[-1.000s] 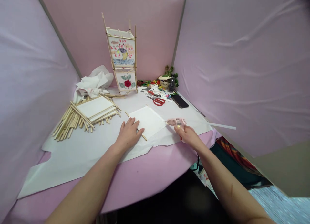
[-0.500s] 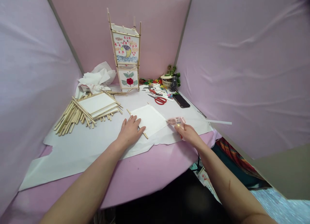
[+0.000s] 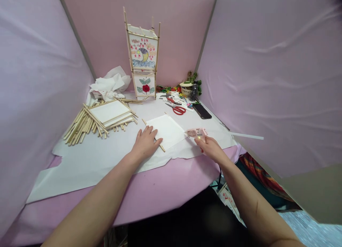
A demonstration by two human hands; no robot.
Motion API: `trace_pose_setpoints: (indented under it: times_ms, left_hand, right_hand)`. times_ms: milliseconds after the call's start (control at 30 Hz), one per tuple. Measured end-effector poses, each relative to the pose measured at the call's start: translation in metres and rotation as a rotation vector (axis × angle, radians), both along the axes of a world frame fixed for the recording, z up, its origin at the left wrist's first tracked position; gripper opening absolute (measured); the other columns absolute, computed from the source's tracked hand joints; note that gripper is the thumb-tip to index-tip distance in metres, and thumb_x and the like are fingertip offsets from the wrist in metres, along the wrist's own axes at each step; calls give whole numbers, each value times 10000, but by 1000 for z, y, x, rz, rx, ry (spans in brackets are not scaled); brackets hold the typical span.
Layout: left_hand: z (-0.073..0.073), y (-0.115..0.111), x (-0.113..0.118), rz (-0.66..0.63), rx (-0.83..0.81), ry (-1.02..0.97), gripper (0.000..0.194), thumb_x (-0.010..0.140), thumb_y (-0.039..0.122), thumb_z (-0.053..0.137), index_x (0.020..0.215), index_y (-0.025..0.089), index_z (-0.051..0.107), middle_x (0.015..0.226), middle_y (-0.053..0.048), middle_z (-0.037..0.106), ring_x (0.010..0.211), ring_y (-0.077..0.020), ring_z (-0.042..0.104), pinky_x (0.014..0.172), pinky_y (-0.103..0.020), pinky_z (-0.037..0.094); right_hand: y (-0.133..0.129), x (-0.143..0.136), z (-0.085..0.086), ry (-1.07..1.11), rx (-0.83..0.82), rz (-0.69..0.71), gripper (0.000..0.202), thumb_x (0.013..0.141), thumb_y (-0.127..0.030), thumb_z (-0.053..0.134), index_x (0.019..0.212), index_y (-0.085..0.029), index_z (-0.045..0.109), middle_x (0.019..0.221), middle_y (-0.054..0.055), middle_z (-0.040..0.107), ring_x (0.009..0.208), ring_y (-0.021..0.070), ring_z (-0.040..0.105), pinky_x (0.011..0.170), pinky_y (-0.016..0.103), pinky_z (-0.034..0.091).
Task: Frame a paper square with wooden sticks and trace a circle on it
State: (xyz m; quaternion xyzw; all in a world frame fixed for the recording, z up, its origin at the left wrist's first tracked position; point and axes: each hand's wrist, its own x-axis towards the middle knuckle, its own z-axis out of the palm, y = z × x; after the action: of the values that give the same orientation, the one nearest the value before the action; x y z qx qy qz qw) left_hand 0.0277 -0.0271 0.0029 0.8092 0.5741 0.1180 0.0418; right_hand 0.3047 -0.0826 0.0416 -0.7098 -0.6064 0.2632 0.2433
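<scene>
A square of white paper (image 3: 173, 129) lies near the front of the table. Along its left edge runs a thin bamboo stick (image 3: 162, 148), and the end of another shows at the far corner. My left hand (image 3: 145, 142) rests flat with spread fingers over that left stick and the paper's edge, pressing down rather than gripping. In my right hand (image 3: 210, 147) is a pink glue gun (image 3: 196, 133), its small light glowing. The nozzle points left, at the paper's right corner; whether it touches cannot be made out.
Framed white panels (image 3: 112, 113) lie on a pile of bamboo sticks (image 3: 76, 131) at left, before crumpled white paper (image 3: 110, 81). A decorated lantern (image 3: 144, 54) stands behind. Red-handled scissors (image 3: 179, 110), a phone (image 3: 202, 111) and a bowl (image 3: 186, 90) are at back right.
The whole view has shifted slightly, so things appear a little further right. My left hand stays on the stick and paper; my right hand still holds the glue gun by the paper's right corner.
</scene>
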Motion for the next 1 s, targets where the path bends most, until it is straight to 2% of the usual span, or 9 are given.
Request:
trace_pose_setpoints:
  times_ms: [167,400,667,1000]
  left_hand:
    - [-1,0,0,4,2,-7,489,946,468,375,1325,184,497,1496,-144,383,1427,-300,244,1142,-519,190]
    - [-1,0,0,-1,1,-19,483,941,470,382,1309,185,511,1492,-143,388,1425,-307,245,1139,-527,189]
    - [0,0,1,10,-1,-13,487,939,481,382,1315,197,503,1497,-134,384,1429,-296,237,1143,-514,180]
    - [-1,0,1,7,1,-30,482,935,469,388,1308,190,511,1492,-140,390,1425,-298,243,1141,-521,181]
  right_hand:
    - [-1,-3,-3,-10,-3,4,456,866,-549,452,610,-190,570,550,26,588,569,191,577,601,296,409]
    - [-5,-11,-4,-38,-7,37,436,878,-545,476,797,-161,666,625,62,642,701,236,631,657,307,439]
    - [-7,-14,-8,-41,-11,62,432,886,-539,486,830,-165,695,656,80,666,778,258,649,711,313,447]
    - [-11,-26,-11,-77,13,150,402,887,-511,474,895,-180,702,808,82,707,795,252,650,680,296,438]
